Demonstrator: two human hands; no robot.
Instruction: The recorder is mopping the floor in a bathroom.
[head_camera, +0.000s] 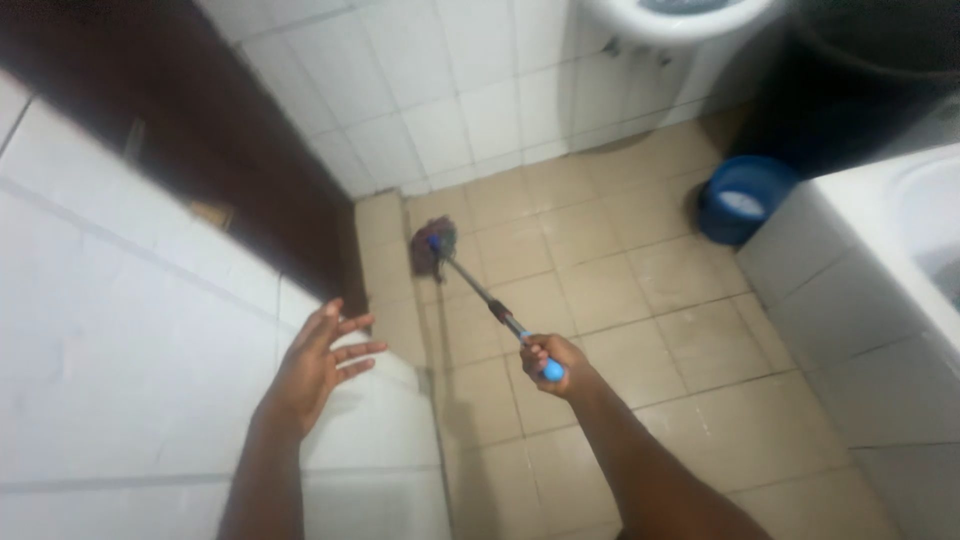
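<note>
- Right hand (548, 358) fingers wrapped around blue grip of mop (478, 292); soft head in floor (620, 300) corner by door (200, 150).
- Left hand (318, 365) spread, holding nothing.
- Likely light, stiff-handled; best gripped at handle end.

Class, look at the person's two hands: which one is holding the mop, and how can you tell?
The right hand. It is closed around the blue end of the mop handle, while the left hand is open with fingers spread, holding nothing, beside the white tiled wall.
</note>
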